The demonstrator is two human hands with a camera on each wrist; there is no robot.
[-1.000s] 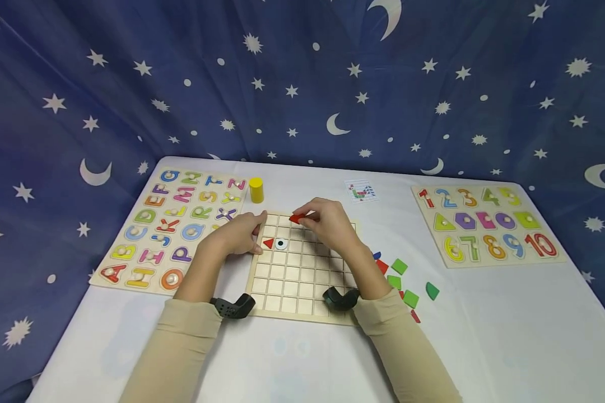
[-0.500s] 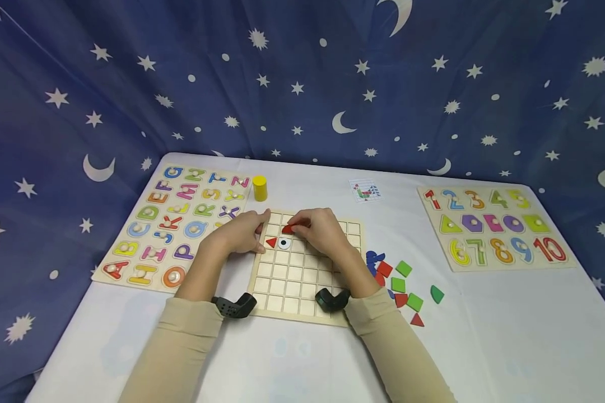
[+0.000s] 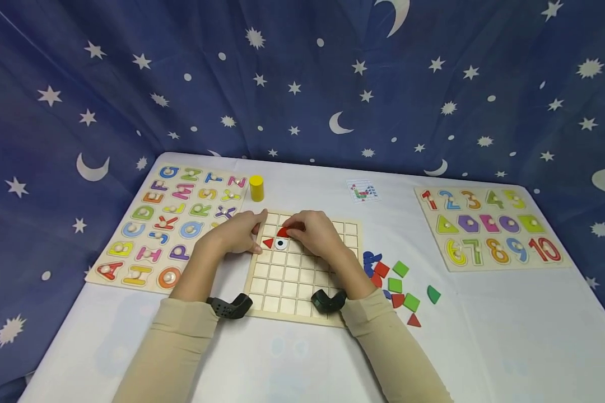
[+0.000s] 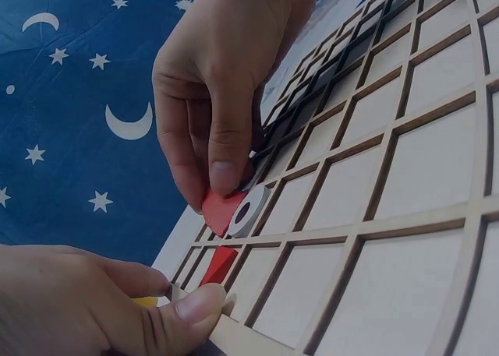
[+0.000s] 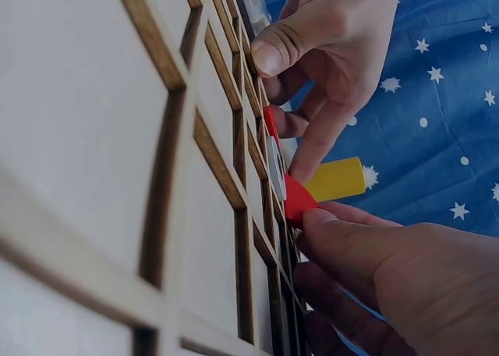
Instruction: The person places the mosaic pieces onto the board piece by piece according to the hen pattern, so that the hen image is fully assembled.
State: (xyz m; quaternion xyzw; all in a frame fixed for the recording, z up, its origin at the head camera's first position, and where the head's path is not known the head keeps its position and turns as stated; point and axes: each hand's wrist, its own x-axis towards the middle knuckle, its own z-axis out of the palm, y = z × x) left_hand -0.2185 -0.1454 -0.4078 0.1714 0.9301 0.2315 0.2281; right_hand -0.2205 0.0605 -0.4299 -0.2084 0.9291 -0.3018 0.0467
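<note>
A wooden grid board (image 3: 284, 273) lies on the white table in front of me. My left hand (image 3: 233, 234) grips its upper left edge, thumb on the frame. Between thumb and fingers my right hand (image 3: 316, 234) pinches a red piece with a rounded side (image 3: 282, 232), just above the cell behind the eye piece. That white eye piece (image 3: 280, 243) with a black dot sits in the grid, and a red triangle (image 3: 268, 242) lies in the cell left of it. In the right wrist view the red piece (image 5: 298, 199) is tilted beside the eye piece (image 5: 275, 169).
Loose green squares (image 3: 395, 285), red pieces (image 3: 381, 269) and blue pieces (image 3: 369, 257) lie right of the board. A picture card (image 3: 363, 191) and yellow cylinder (image 3: 256, 188) are behind it. A letter puzzle (image 3: 146, 253) stands left, a number puzzle (image 3: 464, 263) right.
My right hand has moved left with the red piece, bringing it over the cell behind the eye piece. The left hand has stayed on the board's edge.
</note>
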